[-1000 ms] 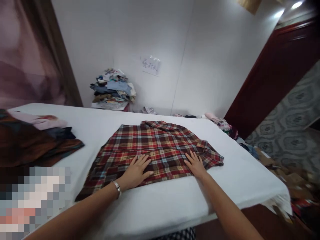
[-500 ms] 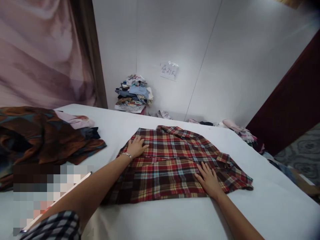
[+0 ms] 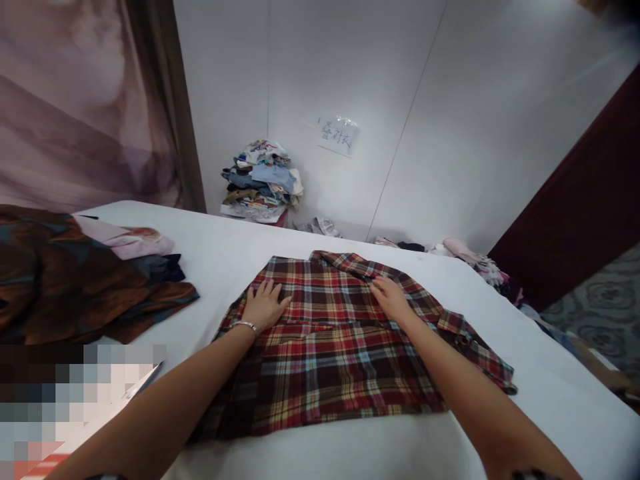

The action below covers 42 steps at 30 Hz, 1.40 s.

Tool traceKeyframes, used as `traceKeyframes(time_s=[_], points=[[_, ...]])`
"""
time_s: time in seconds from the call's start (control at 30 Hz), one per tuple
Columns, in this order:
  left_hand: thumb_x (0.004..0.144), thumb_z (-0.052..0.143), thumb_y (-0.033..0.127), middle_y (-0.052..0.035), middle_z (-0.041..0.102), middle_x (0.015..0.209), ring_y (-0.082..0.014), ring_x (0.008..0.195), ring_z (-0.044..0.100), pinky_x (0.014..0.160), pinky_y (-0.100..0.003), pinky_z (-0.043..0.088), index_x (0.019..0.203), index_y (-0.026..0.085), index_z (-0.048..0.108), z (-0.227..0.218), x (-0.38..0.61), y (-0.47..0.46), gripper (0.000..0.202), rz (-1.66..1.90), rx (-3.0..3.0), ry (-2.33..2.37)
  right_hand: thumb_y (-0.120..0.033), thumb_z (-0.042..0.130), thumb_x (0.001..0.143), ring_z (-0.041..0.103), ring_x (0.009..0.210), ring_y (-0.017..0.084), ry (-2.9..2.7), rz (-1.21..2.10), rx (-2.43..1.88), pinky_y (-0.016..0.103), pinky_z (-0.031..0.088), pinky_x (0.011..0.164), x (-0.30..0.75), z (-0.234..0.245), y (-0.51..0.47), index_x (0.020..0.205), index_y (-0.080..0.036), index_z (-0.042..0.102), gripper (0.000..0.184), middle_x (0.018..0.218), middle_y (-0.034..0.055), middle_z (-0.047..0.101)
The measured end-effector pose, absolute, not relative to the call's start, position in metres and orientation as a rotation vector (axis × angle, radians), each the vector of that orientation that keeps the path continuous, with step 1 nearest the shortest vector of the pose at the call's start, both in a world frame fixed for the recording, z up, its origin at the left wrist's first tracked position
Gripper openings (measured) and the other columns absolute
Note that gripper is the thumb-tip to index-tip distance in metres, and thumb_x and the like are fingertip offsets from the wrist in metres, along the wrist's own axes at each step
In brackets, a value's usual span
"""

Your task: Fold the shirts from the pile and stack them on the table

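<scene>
- Since half a second ago, the right hand (image 3: 391, 298) has been moved from the near right part of the plaid shirt (image 3: 340, 360) up to just below the collar. The left hand (image 3: 264, 305) is kept near the far left corner.
- Both hands are laid flat on the cloth with fingers spread apart; nothing is clamped or pinched. A bracelet (image 3: 243, 325) is worn on the left wrist.
- The shirt is spread in the middle of the white table (image 3: 550, 400), collar away from the person, with one sleeve (image 3: 480, 350) stuck out to the right.
- The cloth could likely be bunched or dragged askew if the palms are slid unevenly, since it is held only by pressure. The loose sleeve could be creased under a forearm.
- Bare table is left on the right and along the near edge, so room for movement is judged best there.
- On the left, room is narrowed by a brown garment pile (image 3: 75, 293) with a pink garment (image 3: 125, 241) on it, apart from the shirt.
- Beyond the far edge, a stack of clothes (image 3: 263, 180) is seen against the wall, well apart.
</scene>
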<state>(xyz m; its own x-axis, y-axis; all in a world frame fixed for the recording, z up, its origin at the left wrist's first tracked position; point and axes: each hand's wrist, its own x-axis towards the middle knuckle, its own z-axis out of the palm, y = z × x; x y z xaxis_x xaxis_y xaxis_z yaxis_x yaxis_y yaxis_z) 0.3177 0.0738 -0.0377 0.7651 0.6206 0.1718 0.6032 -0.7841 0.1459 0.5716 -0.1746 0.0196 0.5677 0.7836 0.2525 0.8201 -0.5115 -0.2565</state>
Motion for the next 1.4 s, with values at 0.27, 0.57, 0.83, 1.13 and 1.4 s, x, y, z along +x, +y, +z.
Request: traceKeyframes(time_s=[0.27,0.57,0.83,1.13,1.4], points=[[0.093,0.034,0.052,-0.0182,0.04,0.15,-0.0335,0.141,0.031,0.111,-0.056,0.022,0.137,0.015,0.05,-0.041,0.318,0.074,0.059,0.317,2.889,1.07,-0.032,0.046,0.092,0.058,0.115,0.027,-1.253,0.094,-2.47,0.038,0.04,0.101,0.588,0.022,-0.022,0.115,-0.018,0.067,0.035,0.121,0.0101,0.067],[0.093,0.035,0.053,-0.0172,0.042,0.15,-0.0326,0.14,0.032,0.113,-0.054,0.022,0.137,0.014,0.05,-0.046,0.318,0.075,0.061,0.36,2.873,1.078,-0.024,0.042,0.089,0.061,0.1,0.025,-0.782,0.021,-2.172,0.037,0.044,0.092,0.623,0.015,0.006,0.09,-0.009,0.069,0.031,0.1,0.0175,0.07],[0.093,0.033,0.051,-0.0179,0.04,0.151,-0.0341,0.141,0.031,0.111,-0.057,0.022,0.138,0.012,0.049,-0.042,0.32,0.073,0.062,0.345,2.865,1.074,-0.04,0.047,0.085,0.056,0.065,0.012,-0.494,-0.193,-1.578,0.024,0.048,0.061,0.654,0.094,-0.087,0.093,-0.017,0.061,0.028,0.072,-0.0025,0.063],[0.092,0.032,0.051,-0.0217,0.056,0.133,-0.0376,0.129,0.043,0.105,-0.058,0.027,0.127,0.01,0.057,-0.039,0.318,0.071,0.059,0.447,2.887,1.007,-0.032,0.069,0.061,0.065,0.07,0.017,-0.31,0.15,-1.467,0.031,0.055,0.067,0.578,-0.003,-0.287,0.079,-0.021,0.065,0.022,0.075,0.0001,0.069],[0.091,0.035,0.046,-0.0206,0.059,0.123,-0.0337,0.119,0.05,0.1,-0.05,0.034,0.113,0.011,0.06,-0.034,0.317,0.071,0.049,0.539,2.86,1.007,-0.009,0.05,0.061,0.041,0.136,0.024,-0.964,-0.15,-2.199,0.044,0.028,0.116,0.543,-0.01,-0.305,0.124,-0.021,0.062,0.065,0.143,0.007,0.051]])
